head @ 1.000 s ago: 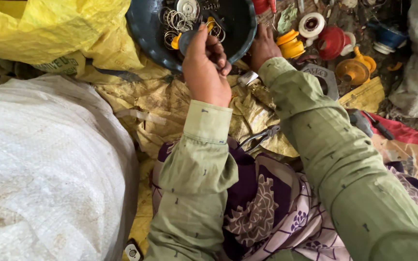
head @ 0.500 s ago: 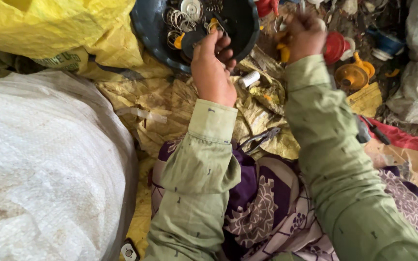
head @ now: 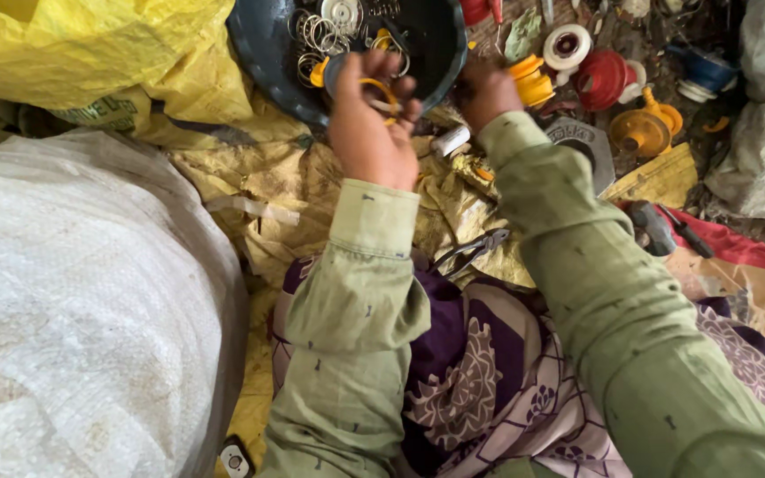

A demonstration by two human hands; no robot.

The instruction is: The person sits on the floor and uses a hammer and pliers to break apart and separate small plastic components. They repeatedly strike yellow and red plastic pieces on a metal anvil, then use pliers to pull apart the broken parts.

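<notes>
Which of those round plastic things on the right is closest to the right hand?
The yellow ribbed spool, right beside the right hand. The white ring, red cap and orange piece lie farther right.

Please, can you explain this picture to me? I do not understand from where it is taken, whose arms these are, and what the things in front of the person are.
The camera sits on a person's head and looks down, so the two green sleeves are that person's own arms. There is no machine here, only bare hands. The left hand holds a small yellow ring over a dark round basin, which contains metal rings. The right hand reaches beside the basin toward a yellow plastic spool; I cannot tell whether it grips anything. Around them lie red and orange plastic parts, pliers on crumpled yellow sheeting, a yellow sack, and a large white woven sack on the left.
</notes>
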